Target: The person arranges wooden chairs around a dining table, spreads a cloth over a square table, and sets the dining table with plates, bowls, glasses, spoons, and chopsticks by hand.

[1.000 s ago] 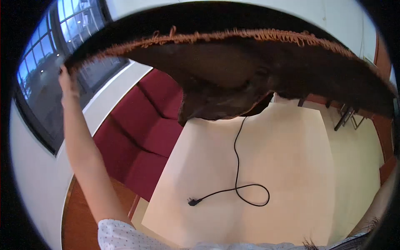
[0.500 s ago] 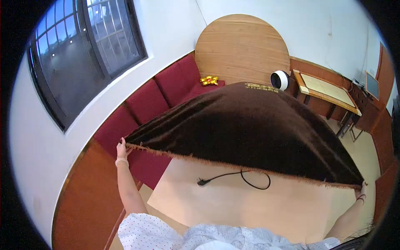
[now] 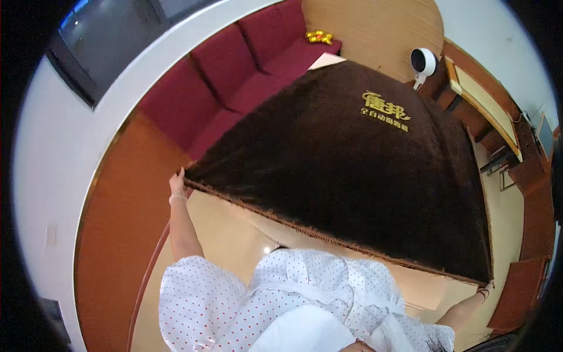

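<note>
A dark brown plush table cover (image 3: pixel 328 164) with a lighter brown fringe and gold lettering is stretched wide in front of me. At its near left corner, my left hand (image 3: pixel 177 183) is closed on the edge. My right hand (image 3: pixel 485 288) grips the near right corner, partly hidden by the cloth. The cover lies over most of a pale table (image 3: pixel 410 284), whose surface shows below the fringe and as a small corner at the far left.
Maroon cushioned seats (image 3: pixel 234 70) line the left wall, with a gold foil-wrapped item (image 3: pixel 319 37) on the far one. Beyond the cover are a round wooden board (image 3: pixel 375 29), a white fan-like device (image 3: pixel 423 63) and a wood-framed side table (image 3: pixel 484 102).
The raised cover has come down flatter over the table, and its lettering now faces up. The black cable and plug have gone out of sight. My view has tilted downward.
</note>
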Demonstrator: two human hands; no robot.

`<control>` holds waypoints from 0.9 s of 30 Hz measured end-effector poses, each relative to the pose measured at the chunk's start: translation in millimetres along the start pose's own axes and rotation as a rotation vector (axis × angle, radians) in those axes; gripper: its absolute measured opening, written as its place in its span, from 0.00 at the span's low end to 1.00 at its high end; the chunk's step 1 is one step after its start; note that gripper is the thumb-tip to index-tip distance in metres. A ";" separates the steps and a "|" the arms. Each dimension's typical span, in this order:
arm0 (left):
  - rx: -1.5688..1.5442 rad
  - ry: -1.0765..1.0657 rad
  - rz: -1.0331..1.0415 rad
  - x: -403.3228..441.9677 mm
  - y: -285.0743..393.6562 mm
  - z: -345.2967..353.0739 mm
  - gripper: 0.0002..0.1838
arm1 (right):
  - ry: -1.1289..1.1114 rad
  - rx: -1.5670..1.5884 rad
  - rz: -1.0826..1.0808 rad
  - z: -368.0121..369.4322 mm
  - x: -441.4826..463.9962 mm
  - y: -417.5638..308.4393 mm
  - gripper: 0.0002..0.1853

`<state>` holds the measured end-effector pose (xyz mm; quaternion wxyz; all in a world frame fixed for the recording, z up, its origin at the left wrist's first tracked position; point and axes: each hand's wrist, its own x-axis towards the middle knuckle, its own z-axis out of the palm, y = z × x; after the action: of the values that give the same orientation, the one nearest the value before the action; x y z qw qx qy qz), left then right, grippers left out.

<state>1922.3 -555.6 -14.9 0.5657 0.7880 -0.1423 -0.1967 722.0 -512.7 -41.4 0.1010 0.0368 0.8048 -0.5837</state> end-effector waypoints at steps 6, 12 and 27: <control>-0.203 0.056 -0.030 -29.2 25.1 -1.3 0.11 | 0.055 -0.090 -0.112 -48.3 1.0 -35.9 0.20; -0.397 0.029 -0.088 18.1 -16.2 -7.9 0.10 | -0.009 -0.134 0.022 -80.9 -42.8 9.7 0.19; -0.343 -0.193 -0.571 -72.6 -120.6 82.8 0.23 | -0.688 -0.396 0.260 -94.6 -114.2 101.6 0.21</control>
<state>1819.5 -553.8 -141.8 0.5961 0.6671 0.0664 -0.4419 840.2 -384.3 -84.4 0.4420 -0.0790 0.8095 -0.3784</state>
